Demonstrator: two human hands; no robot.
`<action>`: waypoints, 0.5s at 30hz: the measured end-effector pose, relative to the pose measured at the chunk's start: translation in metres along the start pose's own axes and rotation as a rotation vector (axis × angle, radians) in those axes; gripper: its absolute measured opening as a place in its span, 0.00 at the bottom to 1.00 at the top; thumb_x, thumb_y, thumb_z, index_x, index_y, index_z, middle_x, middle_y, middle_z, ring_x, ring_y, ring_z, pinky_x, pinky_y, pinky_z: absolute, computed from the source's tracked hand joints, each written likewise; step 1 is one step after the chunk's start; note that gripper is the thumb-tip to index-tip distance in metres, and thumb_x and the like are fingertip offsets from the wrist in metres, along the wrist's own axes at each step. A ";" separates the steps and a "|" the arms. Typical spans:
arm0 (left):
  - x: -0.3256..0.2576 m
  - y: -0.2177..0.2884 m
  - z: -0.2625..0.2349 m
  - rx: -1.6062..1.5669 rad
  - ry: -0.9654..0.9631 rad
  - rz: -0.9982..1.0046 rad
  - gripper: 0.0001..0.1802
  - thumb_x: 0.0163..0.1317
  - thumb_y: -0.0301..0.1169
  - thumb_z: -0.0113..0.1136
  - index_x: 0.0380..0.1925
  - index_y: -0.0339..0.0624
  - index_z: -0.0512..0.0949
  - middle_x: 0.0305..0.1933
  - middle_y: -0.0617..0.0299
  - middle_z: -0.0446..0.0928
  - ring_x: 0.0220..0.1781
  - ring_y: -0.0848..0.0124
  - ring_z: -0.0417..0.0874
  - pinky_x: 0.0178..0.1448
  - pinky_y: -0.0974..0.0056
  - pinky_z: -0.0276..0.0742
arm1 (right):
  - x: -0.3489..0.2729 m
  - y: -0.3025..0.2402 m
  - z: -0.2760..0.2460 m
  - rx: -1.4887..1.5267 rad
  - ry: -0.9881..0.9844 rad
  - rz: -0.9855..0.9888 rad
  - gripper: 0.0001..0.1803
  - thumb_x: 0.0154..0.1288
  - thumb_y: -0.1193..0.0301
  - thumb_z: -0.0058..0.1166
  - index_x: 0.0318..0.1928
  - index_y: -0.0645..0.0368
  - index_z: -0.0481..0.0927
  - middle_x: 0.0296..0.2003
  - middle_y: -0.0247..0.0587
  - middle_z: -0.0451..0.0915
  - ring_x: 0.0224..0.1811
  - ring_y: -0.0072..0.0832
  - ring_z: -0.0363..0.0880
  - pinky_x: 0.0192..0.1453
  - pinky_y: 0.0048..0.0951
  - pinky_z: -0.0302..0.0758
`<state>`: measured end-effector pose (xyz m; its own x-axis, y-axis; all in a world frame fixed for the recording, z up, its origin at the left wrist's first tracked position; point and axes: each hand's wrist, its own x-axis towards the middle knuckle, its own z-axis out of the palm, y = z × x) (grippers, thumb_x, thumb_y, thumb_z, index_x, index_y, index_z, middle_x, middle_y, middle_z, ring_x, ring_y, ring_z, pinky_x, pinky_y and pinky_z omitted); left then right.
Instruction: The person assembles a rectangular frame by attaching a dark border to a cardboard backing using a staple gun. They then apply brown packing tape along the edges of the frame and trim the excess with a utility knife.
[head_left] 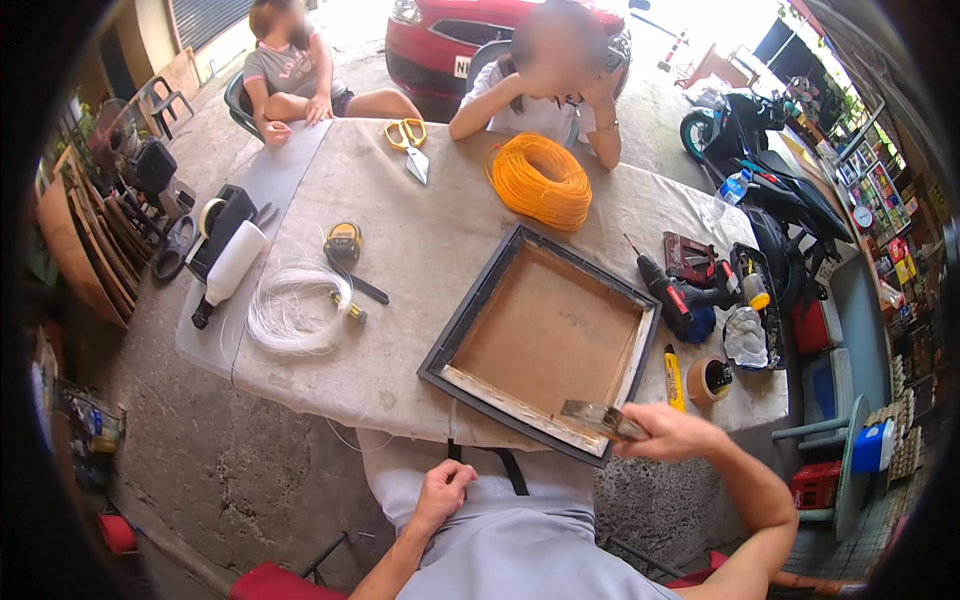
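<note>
My right hand (665, 432) grips a flat paintbrush (600, 418) by its handle, mostly hidden in my fingers. Its head is over the near right corner of a square wooden frame (478, 290) with dark outer sides, a pale inner edge and a brown panel. The frame lies tilted on the cloth-covered table, its near corner at the front edge. My left hand (445, 492) rests by my lap with its fingers curled in and nothing visible in them. Right of the frame are a yellow-handled cutter (674, 377) and a small open jar (707, 382).
A cordless drill (675, 295), a staple gun (690, 257) and a dark tray (770, 310) lie at the right. An orange cord coil (540, 180), scissors (408, 145), a tape measure (343, 243), a clear line coil (298, 308) and a white bottle (235, 262) spread across the table. Two people sit opposite.
</note>
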<state>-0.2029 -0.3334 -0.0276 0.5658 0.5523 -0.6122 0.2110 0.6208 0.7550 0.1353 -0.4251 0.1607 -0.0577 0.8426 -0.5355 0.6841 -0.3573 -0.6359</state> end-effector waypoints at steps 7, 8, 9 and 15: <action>-0.001 0.033 0.066 0.480 -0.489 0.304 0.27 0.53 0.42 0.74 0.50 0.44 0.79 0.26 0.72 0.75 0.25 0.84 0.67 0.29 0.73 0.65 | -0.039 -0.004 0.068 0.277 0.265 0.152 0.12 0.59 0.73 0.62 0.41 0.59 0.75 0.33 0.47 0.78 0.35 0.37 0.77 0.42 0.35 0.73; -0.006 0.036 0.083 0.500 -0.567 0.288 0.29 0.52 0.43 0.74 0.52 0.42 0.77 0.30 0.69 0.77 0.26 0.82 0.69 0.30 0.72 0.69 | -0.050 -0.007 0.080 0.264 0.310 0.170 0.12 0.59 0.73 0.62 0.40 0.60 0.74 0.32 0.48 0.77 0.34 0.38 0.77 0.42 0.35 0.73; -0.010 0.036 0.094 0.424 -0.568 0.255 0.36 0.51 0.45 0.75 0.57 0.39 0.74 0.37 0.67 0.79 0.30 0.79 0.72 0.36 0.71 0.74 | -0.049 -0.003 0.087 0.241 0.302 0.164 0.12 0.59 0.73 0.62 0.41 0.61 0.74 0.32 0.48 0.77 0.33 0.37 0.76 0.42 0.33 0.73; -0.021 0.005 0.173 -0.063 -0.672 -0.080 0.40 0.58 0.47 0.70 0.62 0.34 0.66 0.57 0.51 0.75 0.58 0.64 0.77 0.64 0.61 0.71 | -0.057 0.001 0.105 0.309 0.284 0.305 0.13 0.58 0.76 0.58 0.43 0.65 0.74 0.30 0.49 0.78 0.32 0.40 0.78 0.41 0.35 0.73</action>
<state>-0.0758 -0.4378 0.0295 0.9270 0.0505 -0.3716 0.2374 0.6881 0.6857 0.0633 -0.5154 0.1322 0.3394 0.7424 -0.5776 0.3897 -0.6698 -0.6320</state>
